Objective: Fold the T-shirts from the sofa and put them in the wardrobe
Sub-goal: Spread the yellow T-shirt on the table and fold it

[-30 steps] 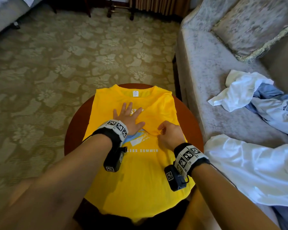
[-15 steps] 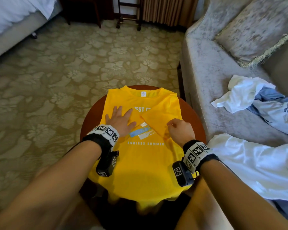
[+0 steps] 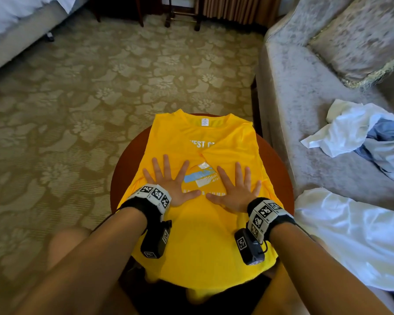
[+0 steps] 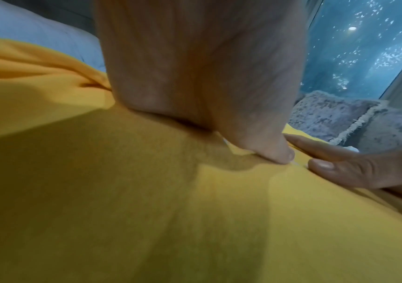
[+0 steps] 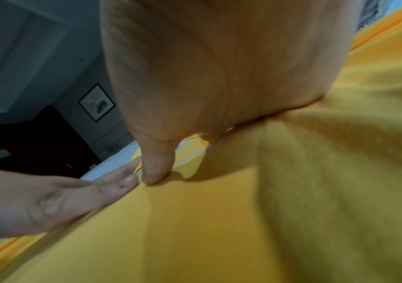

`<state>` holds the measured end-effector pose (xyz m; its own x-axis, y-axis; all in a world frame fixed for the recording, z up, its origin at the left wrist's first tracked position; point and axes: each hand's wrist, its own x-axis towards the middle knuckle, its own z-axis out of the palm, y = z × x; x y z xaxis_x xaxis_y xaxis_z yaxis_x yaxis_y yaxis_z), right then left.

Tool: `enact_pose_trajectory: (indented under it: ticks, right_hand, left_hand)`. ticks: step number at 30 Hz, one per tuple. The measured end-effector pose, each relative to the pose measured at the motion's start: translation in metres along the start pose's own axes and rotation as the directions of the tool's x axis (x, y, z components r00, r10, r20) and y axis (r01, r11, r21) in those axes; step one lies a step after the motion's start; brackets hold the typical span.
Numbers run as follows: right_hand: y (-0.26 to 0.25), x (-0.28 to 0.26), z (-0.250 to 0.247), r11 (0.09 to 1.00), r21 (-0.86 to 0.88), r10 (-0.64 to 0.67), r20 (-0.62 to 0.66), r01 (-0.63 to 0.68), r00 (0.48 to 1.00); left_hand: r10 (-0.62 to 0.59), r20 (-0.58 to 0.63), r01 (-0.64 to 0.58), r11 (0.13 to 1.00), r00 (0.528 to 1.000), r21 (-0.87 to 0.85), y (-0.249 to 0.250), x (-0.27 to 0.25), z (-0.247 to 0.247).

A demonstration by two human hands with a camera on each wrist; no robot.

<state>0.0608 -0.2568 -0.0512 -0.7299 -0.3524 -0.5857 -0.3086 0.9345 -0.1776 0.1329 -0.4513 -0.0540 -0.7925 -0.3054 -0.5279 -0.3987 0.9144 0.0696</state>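
A yellow T-shirt [image 3: 203, 242] with a white and blue print lies face up on a round brown table [image 3: 280, 169], its sleeves folded inward and its hem hanging over the near edge. My left hand [image 3: 168, 178] presses flat on the shirt's middle left with fingers spread. Beside it my right hand [image 3: 234, 185] lies flat on the middle right, fingers spread too. The thumbs nearly meet in the left wrist view, on the yellow cloth [image 4: 146, 210], and in the right wrist view on the same shirt [image 5: 219, 220]. Neither hand grips anything.
A grey sofa [image 3: 305, 110] stands right of the table with a cushion [image 3: 359, 37], a crumpled white and blue heap of T-shirts [image 3: 362, 135] and a spread white garment [image 3: 355, 235]. Patterned carpet [image 3: 77, 110] lies left; a bed [image 3: 14, 26] is at the far left.
My right hand let go of the folded right sleeve and now lies flat. My left hand slid a little nearer. Both now press side by side on the shirt.
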Motion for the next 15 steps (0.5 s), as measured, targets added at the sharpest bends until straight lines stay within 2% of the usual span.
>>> enact_pose_trajectory:
  ticks: [15]
  right_hand:
    - [-0.014, 0.104, -0.078, 0.998, 0.018, 0.055, -0.035, -0.054, 0.998]
  left_hand:
    - [-0.025, -0.103, 0.025, 1.000, 0.994, -0.004, 0.012, 0.114, -0.064]
